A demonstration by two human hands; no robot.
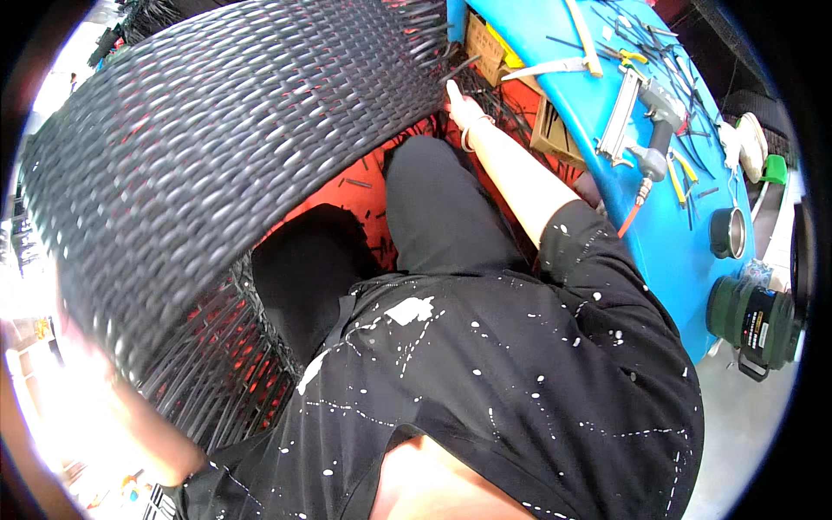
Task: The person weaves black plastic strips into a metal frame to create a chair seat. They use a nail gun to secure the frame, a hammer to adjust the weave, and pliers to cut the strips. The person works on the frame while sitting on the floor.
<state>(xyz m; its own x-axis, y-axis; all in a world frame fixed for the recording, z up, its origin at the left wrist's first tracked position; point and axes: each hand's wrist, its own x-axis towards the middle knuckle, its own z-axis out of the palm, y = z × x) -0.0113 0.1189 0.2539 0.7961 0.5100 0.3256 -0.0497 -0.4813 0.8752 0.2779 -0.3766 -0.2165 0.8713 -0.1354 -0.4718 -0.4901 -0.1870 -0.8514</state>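
A large black woven rattan-style panel (pixel 251 113) slants across the upper left, over my knees. My right hand (pixel 465 107) is at its right end, beside the loose strand ends. The thumb side shows there, and the other fingers are mostly hidden; the hand looks closed on the panel's edge. Along the panel's lower left edge is my left hand (pixel 80 347), washed out by glare and smeared, so its fingers cannot be made out. Below the panel, long black strands (pixel 221 364) run side by side, unwoven, near my left forearm.
At right, a blue table (pixel 598 113) carries a nail gun (pixel 660 121) with a red hose, yellow-handled pliers (pixel 680 178), a curved blade (pixel 550 68), black strips and a metal cup (pixel 728 232). A dark green jug (pixel 752 321) stands beside it. Black offcuts litter the red floor covering (pixel 347 186).
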